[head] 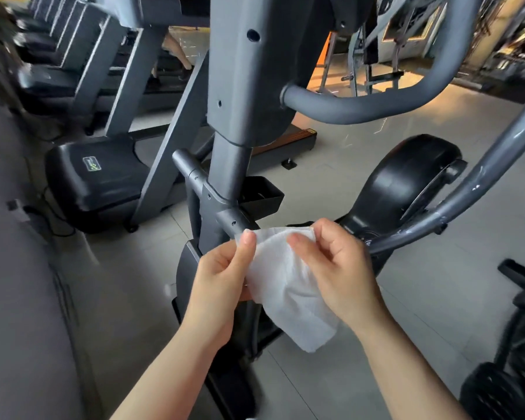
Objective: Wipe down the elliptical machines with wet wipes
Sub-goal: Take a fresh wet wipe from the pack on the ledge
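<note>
Elliptical upright column [240,86] centre frame, crossbar [206,192] low on it. Both hands in front of the crossbar: left hand [222,277] and right hand [337,265] side by side, wet wipe [285,286] between them, hanging below. Flywheel housing [403,183] behind right hand. Curved handlebar [376,101] above right. Treadmill [94,180] to the left, more in a row behind it.

Directly ahead of both hands [222,277], the grey crossbar [208,195] and upright column [240,101] block forward passage. Right of the right hand [337,268], a curved grey arm [455,204] and black flywheel housing [403,180] obstruct. Below and right, open floor [422,298] gives room.
</note>
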